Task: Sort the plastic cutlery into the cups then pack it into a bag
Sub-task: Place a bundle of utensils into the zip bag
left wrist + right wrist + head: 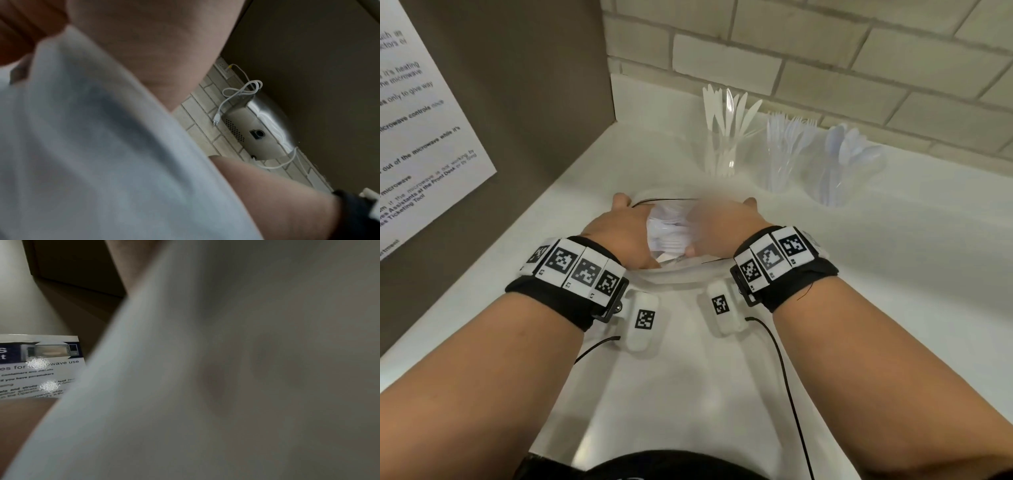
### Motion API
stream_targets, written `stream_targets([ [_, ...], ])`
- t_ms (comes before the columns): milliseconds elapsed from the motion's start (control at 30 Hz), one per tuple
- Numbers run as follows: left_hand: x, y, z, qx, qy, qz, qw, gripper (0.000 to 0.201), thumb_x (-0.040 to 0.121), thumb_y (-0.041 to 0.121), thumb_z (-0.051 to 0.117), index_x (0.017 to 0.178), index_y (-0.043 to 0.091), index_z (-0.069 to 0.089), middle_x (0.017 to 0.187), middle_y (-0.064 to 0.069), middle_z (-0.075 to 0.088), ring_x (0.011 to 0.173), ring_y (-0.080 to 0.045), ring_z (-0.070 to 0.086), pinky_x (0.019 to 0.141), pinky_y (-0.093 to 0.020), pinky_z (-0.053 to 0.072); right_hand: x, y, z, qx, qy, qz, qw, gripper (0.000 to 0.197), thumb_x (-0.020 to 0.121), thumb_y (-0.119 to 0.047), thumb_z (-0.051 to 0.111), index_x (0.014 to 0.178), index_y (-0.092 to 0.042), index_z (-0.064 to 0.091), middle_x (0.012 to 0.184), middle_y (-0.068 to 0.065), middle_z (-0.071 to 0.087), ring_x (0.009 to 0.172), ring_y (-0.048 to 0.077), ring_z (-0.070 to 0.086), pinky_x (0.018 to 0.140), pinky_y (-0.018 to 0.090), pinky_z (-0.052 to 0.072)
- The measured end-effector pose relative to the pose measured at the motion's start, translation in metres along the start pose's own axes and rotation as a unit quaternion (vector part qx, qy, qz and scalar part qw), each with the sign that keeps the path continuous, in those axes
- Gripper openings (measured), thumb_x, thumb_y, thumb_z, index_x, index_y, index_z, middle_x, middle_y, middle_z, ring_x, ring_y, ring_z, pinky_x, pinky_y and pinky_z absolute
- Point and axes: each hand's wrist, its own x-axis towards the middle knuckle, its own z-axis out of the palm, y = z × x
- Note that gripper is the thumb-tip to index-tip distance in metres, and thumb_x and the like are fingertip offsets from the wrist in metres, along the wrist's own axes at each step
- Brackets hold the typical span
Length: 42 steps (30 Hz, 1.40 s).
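A white plastic bag (681, 342) lies on the counter in front of me, its mouth pointing away. White plastic cutlery (667, 229) shows inside the mouth. My left hand (626, 233) grips the left edge of the mouth and my right hand (722, 229), blurred, holds the right edge. Bag film (102, 146) fills the left wrist view, with curled fingers (24, 24) at the top left. The right wrist view is mostly blurred bag (185, 386). Three clear cups stand behind: knives (722, 154), forks (784, 164), spoons (839, 174).
A dark panel with a printed microwave notice (424, 120) walls the left side. A tiled wall (825, 51) runs behind the cups. The white counter (893, 274) stretches to the right. A metal appliance with a loose white cord (257, 129) hangs on the tiles.
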Motion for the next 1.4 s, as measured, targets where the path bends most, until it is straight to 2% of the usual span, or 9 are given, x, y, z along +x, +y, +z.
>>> stream_targets([
  [167, 0.003, -0.005, 0.002, -0.019, -0.012, 0.037, 0.999, 0.103, 0.045, 0.048, 0.077, 0.137, 0.040, 0.031, 0.126, 0.004, 0.042, 0.107, -0.024, 0.053, 0.081, -0.028, 0.049, 0.003, -0.004, 0.005, 0.027, 0.033, -0.015, 0.999, 0.050, 0.078, -0.058, 0.064, 0.125, -0.045, 0.054, 0.117, -0.011, 0.054, 0.116, 0.012, 0.050, 0.104, 0.050, 0.024],
  [333, 0.005, -0.008, 0.002, -0.056, 0.017, -0.002, 0.998, 0.101, 0.060, 0.019, 0.081, 0.145, 0.032, 0.028, 0.130, -0.004, 0.034, 0.098, -0.027, 0.059, 0.076, -0.027, 0.048, 0.001, -0.009, 0.009, 0.034, 0.033, -0.007, 0.999, 0.050, 0.078, -0.060, 0.063, 0.115, -0.031, 0.047, 0.094, -0.011, 0.053, 0.093, 0.016, 0.053, 0.095, 0.048, 0.030],
  [500, 0.006, -0.012, 0.007, -0.068, 0.026, 0.010, 0.997, 0.091, 0.050, 0.032, 0.073, 0.135, 0.034, 0.041, 0.126, 0.000, 0.044, 0.108, -0.026, 0.054, 0.075, -0.030, 0.052, -0.003, -0.008, 0.009, 0.019, 0.003, -0.012, 1.000, 0.055, 0.076, -0.057, 0.069, 0.120, -0.029, 0.049, 0.092, -0.012, 0.051, 0.086, 0.016, 0.051, 0.095, 0.046, 0.030],
  [600, 0.011, -0.016, 0.010, -0.084, 0.033, 0.018, 0.996, 0.082, 0.061, 0.035, 0.067, 0.139, 0.030, 0.039, 0.133, 0.002, 0.046, 0.117, -0.023, 0.052, 0.088, -0.028, 0.046, -0.002, -0.007, 0.008, 0.014, -0.006, -0.015, 1.000, 0.053, 0.077, -0.051, 0.070, 0.121, -0.029, 0.051, 0.093, -0.011, 0.050, 0.089, 0.016, 0.050, 0.097, 0.047, 0.030],
  [833, 0.006, -0.022, 0.008, -0.052, -0.022, 0.033, 0.998, 0.097, 0.055, 0.036, 0.078, 0.141, 0.030, 0.033, 0.128, -0.002, 0.040, 0.112, -0.024, 0.053, 0.094, -0.036, 0.049, -0.002, -0.012, 0.013, 0.008, 0.007, -0.003, 1.000, 0.024, 0.093, -0.044, 0.048, 0.093, -0.020, 0.045, 0.087, -0.004, 0.052, 0.091, 0.022, 0.056, 0.092, 0.044, 0.031],
  [1067, 0.009, -0.018, 0.014, -0.042, 0.008, 0.052, 0.998, 0.088, 0.047, 0.038, 0.075, 0.129, 0.030, 0.042, 0.118, 0.002, 0.049, 0.104, -0.018, 0.045, 0.077, -0.027, 0.043, -0.001, -0.009, 0.019, 0.026, -0.002, -0.006, 1.000, 0.050, 0.086, -0.054, 0.057, 0.124, -0.023, 0.049, 0.117, -0.004, 0.058, 0.112, 0.021, 0.054, 0.099, 0.049, 0.033],
  [1167, 0.011, -0.019, 0.014, -0.051, 0.003, 0.050, 0.997, 0.105, 0.037, 0.049, 0.071, 0.136, 0.029, 0.039, 0.123, 0.003, 0.049, 0.101, -0.018, 0.050, 0.077, -0.027, 0.045, 0.000, -0.010, 0.018, 0.021, 0.005, -0.011, 1.000, 0.052, 0.082, -0.056, 0.062, 0.123, -0.025, 0.051, 0.114, -0.007, 0.060, 0.110, 0.020, 0.055, 0.098, 0.048, 0.032],
  [1300, 0.012, -0.031, 0.004, -0.056, 0.024, 0.029, 0.998, 0.101, 0.051, 0.039, 0.083, 0.141, 0.036, 0.037, 0.135, -0.001, 0.047, 0.117, -0.023, 0.050, 0.092, -0.032, 0.047, -0.003, -0.012, 0.014, 0.037, 0.005, -0.018, 0.999, 0.039, 0.087, -0.050, 0.058, 0.116, -0.024, 0.056, 0.105, -0.005, 0.056, 0.107, 0.021, 0.055, 0.098, 0.046, 0.032],
  [1400, 0.013, -0.036, 0.000, -0.050, 0.030, 0.008, 0.998, 0.098, 0.054, 0.036, 0.084, 0.140, 0.039, 0.037, 0.134, -0.002, 0.046, 0.116, -0.025, 0.050, 0.089, -0.029, 0.045, -0.006, -0.015, 0.015, 0.058, 0.004, -0.024, 0.998, 0.035, 0.091, -0.041, 0.054, 0.120, -0.022, 0.052, 0.102, -0.004, 0.056, 0.107, 0.023, 0.056, 0.099, 0.046, 0.031],
])
